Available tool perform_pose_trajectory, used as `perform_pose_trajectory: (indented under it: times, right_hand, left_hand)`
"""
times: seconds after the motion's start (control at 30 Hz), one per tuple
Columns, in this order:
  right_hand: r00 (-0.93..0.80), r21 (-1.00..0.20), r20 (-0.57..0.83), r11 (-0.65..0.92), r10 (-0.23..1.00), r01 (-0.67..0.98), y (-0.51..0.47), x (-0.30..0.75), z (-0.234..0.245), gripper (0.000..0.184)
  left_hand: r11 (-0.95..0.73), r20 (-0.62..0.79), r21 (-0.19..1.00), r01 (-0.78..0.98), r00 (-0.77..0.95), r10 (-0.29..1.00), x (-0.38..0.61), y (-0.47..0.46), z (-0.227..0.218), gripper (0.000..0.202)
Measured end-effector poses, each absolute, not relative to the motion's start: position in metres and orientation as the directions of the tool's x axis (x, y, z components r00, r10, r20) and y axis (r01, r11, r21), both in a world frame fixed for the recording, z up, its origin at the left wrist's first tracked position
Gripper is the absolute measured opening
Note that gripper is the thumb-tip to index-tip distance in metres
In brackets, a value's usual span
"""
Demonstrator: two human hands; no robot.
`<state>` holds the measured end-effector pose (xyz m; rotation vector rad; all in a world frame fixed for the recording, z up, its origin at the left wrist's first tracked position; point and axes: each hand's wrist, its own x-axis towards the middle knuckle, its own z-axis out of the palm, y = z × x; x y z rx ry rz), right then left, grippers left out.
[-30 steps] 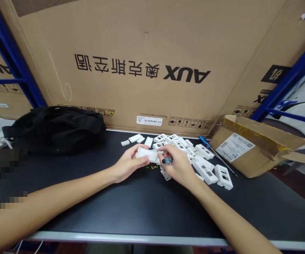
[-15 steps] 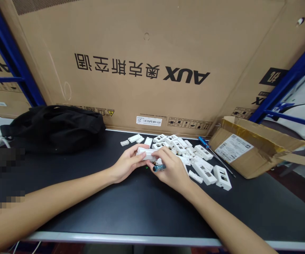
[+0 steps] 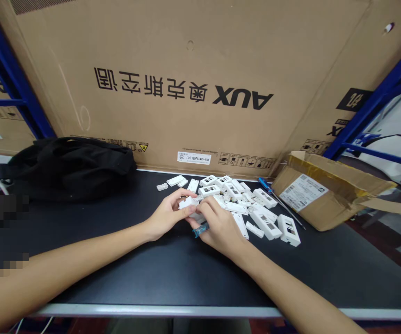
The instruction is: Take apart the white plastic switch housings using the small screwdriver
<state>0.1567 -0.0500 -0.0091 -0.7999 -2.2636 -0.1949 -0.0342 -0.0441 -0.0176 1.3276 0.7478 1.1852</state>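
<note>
Left hand [image 3: 167, 213] and right hand [image 3: 218, 224], the latter clasping a bluish tool [image 3: 200, 230], gripped a white casing [image 3: 187, 202], probably light, stiff, best held edgewise.

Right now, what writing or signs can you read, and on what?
"奥克斯空调", inverted: large carton
"AUX", inverted: large carton
"机", inverted: large carton, far right
"25", inverted: white sticker on large carton
"AU", inverted, cut off: left carton
Yellow warning triangle: large carton
Too small, blurred or hidden: the rest, including label on open box
</note>
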Motion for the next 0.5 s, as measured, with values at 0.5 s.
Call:
perform_pose_trajectory:
  times: [0.5]
  right_hand:
    - [-0.523,-0.037,0.742,0.805,0.419,0.592,-0.0557,0.1501,-0.0145,0.016]
  left_hand:
    - [-0.101,0.173,0.962,-0.254,0.281,0.944,-0.0373,-0.0404,-0.0208,0.047]
